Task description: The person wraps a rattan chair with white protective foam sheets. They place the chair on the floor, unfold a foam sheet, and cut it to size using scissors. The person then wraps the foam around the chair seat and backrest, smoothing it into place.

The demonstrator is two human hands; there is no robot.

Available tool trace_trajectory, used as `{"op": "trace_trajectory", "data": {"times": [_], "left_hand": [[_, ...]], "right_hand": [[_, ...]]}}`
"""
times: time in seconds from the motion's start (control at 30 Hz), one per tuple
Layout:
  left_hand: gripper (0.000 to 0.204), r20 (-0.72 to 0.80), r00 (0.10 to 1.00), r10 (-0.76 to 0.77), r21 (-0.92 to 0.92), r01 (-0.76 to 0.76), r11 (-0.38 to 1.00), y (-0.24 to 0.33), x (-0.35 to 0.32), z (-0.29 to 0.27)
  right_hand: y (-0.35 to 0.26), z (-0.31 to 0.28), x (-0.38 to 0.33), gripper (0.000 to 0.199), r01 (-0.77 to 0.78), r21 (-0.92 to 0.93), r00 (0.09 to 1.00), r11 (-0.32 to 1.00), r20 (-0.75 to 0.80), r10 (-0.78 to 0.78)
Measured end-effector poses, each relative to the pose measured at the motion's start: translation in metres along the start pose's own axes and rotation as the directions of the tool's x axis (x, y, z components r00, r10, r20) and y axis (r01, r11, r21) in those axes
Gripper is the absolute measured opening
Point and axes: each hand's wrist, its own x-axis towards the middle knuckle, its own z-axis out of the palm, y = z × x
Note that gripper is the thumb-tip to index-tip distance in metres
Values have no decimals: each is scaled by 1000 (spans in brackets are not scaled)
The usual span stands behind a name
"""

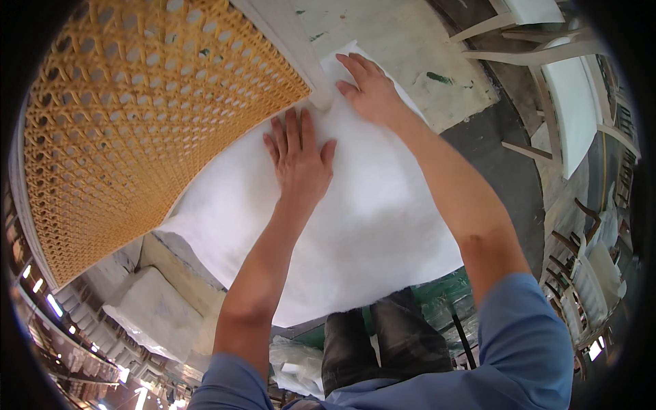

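A white sheet of fluffy batting [369, 205] lies over the seat in front of me, its edges hanging loosely. My left hand [298, 154] rests flat on it, fingers spread, the fingertips close to the lower edge of a woven cane backrest [150, 102]. Farther right, my right hand [372, 89] touches the batting near its far corner, with the fingers stretched out and nothing held. Between the hands, a pale frame post [318, 92] meets the batting. Whatever the batting covers is hidden.
A pale work surface [389, 34] with green marks lies beyond the seat. White-seated chair frames [570, 102] stand at the right, more chairs [591, 287] below them. A wrapped white cushion [154, 311] sits at lower left. Clear plastic [295, 362] lies beside my legs.
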Motion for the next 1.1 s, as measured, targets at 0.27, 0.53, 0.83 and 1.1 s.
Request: {"op": "trace_trajectory", "data": {"times": [0.27,0.53,0.83,1.1], "left_hand": [[75,-110,982,-155,39,160,986,-6,13,10],[80,-70,975,-213,8,214,977,-10,34,7],[47,-295,940,-171,-385,47,922,-63,-138,-74],[61,-422,801,-425,-29,456,889,-230,-206,-163]], "right_hand": [[-28,8,51,29,-246,-39,914,969,323,245],[-1,47,61,36,-158,309,914,938,404,20],[12,-103,-63,40,-385,463,844,798,-174,508],[-252,30,-138,35,-21,562,917,827,341,-209]]}}
